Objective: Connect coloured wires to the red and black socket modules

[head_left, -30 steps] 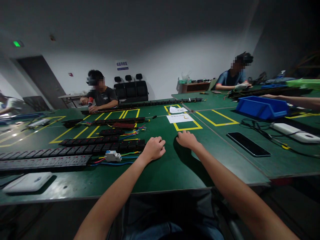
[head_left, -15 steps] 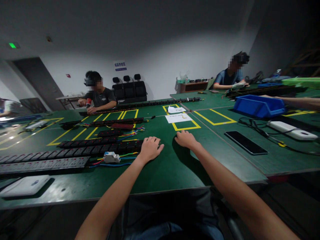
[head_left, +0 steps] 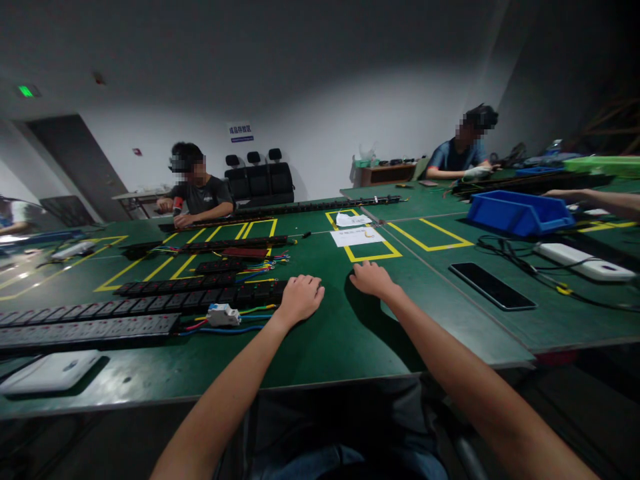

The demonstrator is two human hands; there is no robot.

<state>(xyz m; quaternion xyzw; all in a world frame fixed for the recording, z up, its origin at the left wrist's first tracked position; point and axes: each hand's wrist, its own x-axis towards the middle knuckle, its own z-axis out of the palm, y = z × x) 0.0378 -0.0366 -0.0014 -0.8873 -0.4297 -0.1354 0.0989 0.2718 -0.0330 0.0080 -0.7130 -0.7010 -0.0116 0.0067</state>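
Note:
My left hand (head_left: 301, 297) lies curled over the right end of a long black power strip (head_left: 200, 298), thumb drawn in against the fingers. The part of the strip under the palm is hidden. My right hand (head_left: 371, 277) rests on the green table (head_left: 340, 347) with its fingers folded under, and nothing shows in it. In front of the left forearm lies a white breaker-like block (head_left: 224, 315) with coloured wires, beside a grey power strip (head_left: 100, 329). Just beyond my right hand is a white paper sheet (head_left: 356, 237).
A black phone (head_left: 493, 285), a white device (head_left: 584, 261) with cables and a blue bin (head_left: 517, 213) are on the right. More strips (head_left: 215, 245) lie ahead. Two people (head_left: 207, 193) (head_left: 457, 159) work across the table; another person's hand (head_left: 575, 196) reaches in from the right.
My left thumb has drawn in toward the fingers. My right hand has stayed put. The other person's hand by the blue bin has shifted right.

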